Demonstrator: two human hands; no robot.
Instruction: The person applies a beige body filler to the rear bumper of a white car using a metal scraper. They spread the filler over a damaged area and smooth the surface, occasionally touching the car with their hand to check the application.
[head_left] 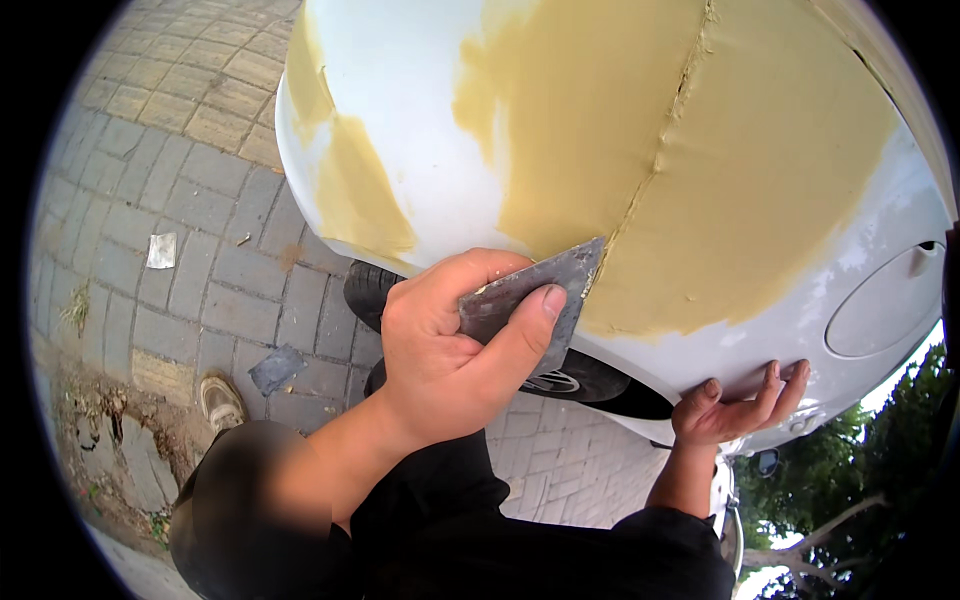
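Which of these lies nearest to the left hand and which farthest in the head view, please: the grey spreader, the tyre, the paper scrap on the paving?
1. Grey spreader, held in the left hand.
2. Tyre, just behind it.
3. Paper scrap, far left.

head cam | looks down, tilted | very close to white car panel (420, 150) (fisheye-bent edges)

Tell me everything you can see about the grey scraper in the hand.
The scraper is a thin, flat grey blade, metal by its look, with pale smears along its top edge. The left hand pinches it, thumb across its face and fingers behind. It is tilted, its upper corner touching the yellow filler on the white car panel, at the foot of a raised ridge in the filler. Its lower edge hangs in front of the tyre.
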